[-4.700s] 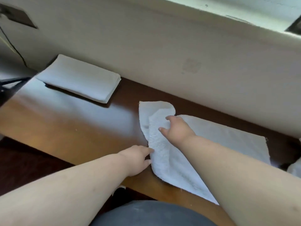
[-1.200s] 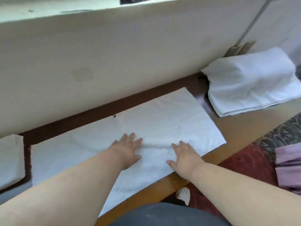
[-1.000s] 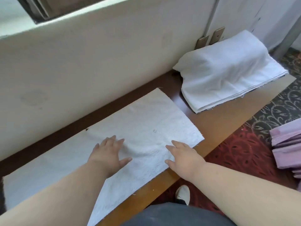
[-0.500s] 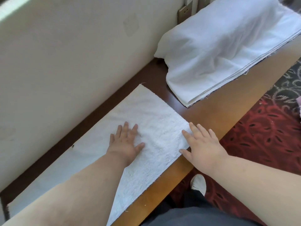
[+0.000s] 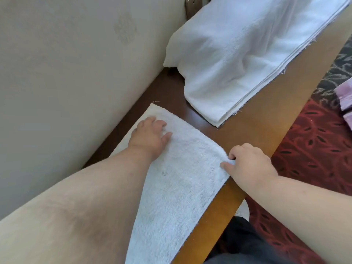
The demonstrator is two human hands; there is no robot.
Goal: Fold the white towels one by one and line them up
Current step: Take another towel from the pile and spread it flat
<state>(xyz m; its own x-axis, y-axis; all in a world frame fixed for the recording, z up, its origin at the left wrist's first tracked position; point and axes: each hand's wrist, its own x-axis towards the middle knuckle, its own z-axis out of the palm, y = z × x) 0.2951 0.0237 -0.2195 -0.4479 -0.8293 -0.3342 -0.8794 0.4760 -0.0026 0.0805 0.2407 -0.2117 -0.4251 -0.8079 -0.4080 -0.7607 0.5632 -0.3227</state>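
one head-worn view looks steeply down, close over the wooden table (image 5: 266,119), facing the wall (image 5: 66,73)

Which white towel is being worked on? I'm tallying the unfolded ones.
The flat towel spread nearest the person, under both hands; the other towels sit untouched in a heap farther right.

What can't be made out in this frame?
- Towel: its near end is cut off by the bottom edge, its left side is hidden under the left forearm.
- Towel pile: top cut off by the frame; count unreadable.
- Left hand fingertips: blurred.
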